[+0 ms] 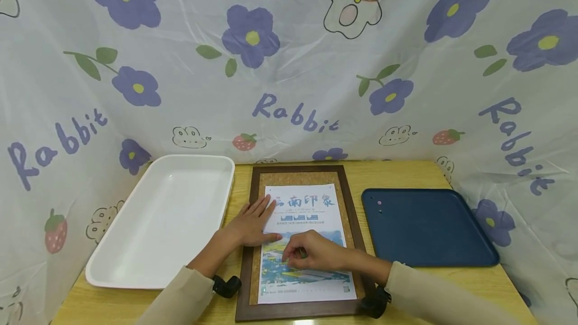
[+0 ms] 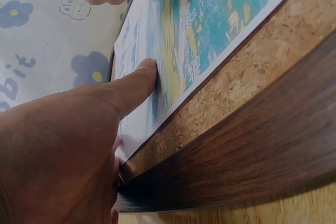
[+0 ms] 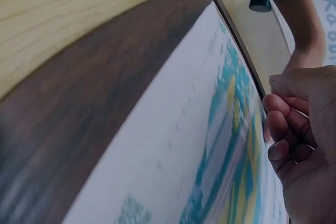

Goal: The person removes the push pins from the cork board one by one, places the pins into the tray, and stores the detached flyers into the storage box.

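1. Under both hands, in the middle of the desk [image 1: 397, 174] between left and right edges: a white rectangular paper poster [image 1: 301, 223] with blue lettering and a blue-and-yellow picture, flat on a rectangular cork board with a dark brown frame [image 1: 298, 169].
2. Runs lengthwise from the desk's front toward its back edge, lettering to the back, roughly in line with the frame's long sides.
3. Along the poster's left side: the left hand [image 1: 253, 224], fingers straight and spread toward the back edge, thumb turned inward onto the paper.
4. Over the painted front half: the right hand [image 1: 311, 251], fingers curled; cannot tell whether anything small is pinched there.
5. Apart from each other, though with left thumb near right fingertips.
6. Judged as the deciding relation: right hand nearer the poster's front corners, left hand nearer its back left corner.
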`<state>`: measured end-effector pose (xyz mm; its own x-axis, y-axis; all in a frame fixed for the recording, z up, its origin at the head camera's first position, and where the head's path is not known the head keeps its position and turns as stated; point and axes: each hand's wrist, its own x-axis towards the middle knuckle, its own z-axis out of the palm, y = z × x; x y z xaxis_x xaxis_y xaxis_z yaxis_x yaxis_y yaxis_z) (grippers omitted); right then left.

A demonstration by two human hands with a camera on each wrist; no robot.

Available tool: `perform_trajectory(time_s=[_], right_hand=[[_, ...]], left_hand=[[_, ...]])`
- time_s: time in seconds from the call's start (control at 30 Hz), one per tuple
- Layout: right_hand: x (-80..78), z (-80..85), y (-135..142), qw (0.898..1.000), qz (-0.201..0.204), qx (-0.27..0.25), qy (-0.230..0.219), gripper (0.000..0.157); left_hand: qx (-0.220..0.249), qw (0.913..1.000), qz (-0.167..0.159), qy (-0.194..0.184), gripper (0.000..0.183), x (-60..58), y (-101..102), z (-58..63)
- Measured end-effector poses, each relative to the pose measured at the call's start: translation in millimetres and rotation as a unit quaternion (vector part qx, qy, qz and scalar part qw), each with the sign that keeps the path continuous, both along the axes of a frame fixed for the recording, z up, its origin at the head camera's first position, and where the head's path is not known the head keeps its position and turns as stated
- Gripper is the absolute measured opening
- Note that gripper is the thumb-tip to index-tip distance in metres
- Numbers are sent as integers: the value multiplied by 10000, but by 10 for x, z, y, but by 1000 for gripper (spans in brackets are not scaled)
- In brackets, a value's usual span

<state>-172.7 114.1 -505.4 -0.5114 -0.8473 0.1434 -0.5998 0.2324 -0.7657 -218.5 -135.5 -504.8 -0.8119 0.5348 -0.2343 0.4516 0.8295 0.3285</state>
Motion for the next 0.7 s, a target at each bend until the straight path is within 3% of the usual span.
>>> perform_trajectory(time_s=[0.3, 0.7], right_hand=[[89, -52, -223, 9995, 251, 208, 59, 10], [176, -132, -410, 9978, 446, 389, 307, 11]], left_hand=[[-139, 9999, 37, -30, 101, -32, -11, -29], [-168, 9998, -1, -142, 96, 7, -2, 119]])
